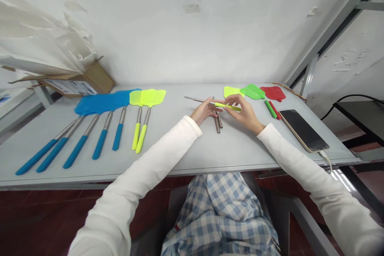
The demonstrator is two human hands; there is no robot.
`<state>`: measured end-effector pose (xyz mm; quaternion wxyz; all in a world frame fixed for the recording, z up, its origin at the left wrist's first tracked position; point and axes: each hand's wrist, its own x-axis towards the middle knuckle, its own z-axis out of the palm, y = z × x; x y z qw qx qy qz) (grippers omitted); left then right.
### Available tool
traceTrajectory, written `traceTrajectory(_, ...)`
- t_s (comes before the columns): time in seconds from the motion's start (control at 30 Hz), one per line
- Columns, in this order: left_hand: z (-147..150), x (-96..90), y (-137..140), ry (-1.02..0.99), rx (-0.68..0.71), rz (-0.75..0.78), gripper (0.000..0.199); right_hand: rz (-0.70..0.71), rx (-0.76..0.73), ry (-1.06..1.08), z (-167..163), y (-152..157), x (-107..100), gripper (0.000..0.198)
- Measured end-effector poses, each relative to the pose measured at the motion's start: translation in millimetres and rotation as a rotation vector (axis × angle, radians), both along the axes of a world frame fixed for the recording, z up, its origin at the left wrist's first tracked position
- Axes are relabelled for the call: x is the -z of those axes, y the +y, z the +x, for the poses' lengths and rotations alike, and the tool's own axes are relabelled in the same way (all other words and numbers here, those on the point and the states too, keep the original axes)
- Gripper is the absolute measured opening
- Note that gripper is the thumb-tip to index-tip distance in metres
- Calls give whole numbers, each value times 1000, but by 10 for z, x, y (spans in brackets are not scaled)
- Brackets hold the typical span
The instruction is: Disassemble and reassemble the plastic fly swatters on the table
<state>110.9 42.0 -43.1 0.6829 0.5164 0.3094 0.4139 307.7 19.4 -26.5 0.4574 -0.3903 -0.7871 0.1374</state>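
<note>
My left hand [201, 113] is closed around a thin metal telescopic rod [193, 99], whose narrow end points left. A yellow-green handle grip [231, 107] sits at the rod's other end, in line with it. Thumb and fingers of my right hand [246, 115] pinch this grip; how far the rod goes inside, I cannot tell. Beneath my hands, loose metal rods [217, 125] lie on the table, partly hidden by my left fingers. Just beyond my right hand are a yellow fly swatter head [231, 91], a green one [253, 91] and a red one [273, 93].
Blue fly swatters [97, 104] and two yellow ones [151, 97] lie along the left of the grey table [180, 150]. A cardboard box [98, 77] stands behind them. At right are a green grip [270, 109], a red grip [275, 110] and a cabled phone [303, 130].
</note>
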Motion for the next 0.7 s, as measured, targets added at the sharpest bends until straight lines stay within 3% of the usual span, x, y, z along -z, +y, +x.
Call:
traceTrajectory(0.1,2,-19,-13,-68,-58,-24,57,-24,70,57,83,17,-113,32)
traceTrajectory(0.2,-3,-31,-6,-128,-129,-93,63,26,244,40,242,126,-145,37)
traceTrajectory(0.3,-9,-29,22,-162,-228,-194,66,37,385,-194,382,285,-36,37)
traceTrajectory(0.5,-11,-45,44,-245,-411,-320,62,-184,620,-584,482,445,277,51)
traceTrajectory(0.57,-17,-72,32,-298,-413,-371,59,-226,669,-609,515,456,322,56)
traceTrajectory(0.7,-42,-152,-8,-371,-282,-449,55,-230,676,-588,565,471,349,59)
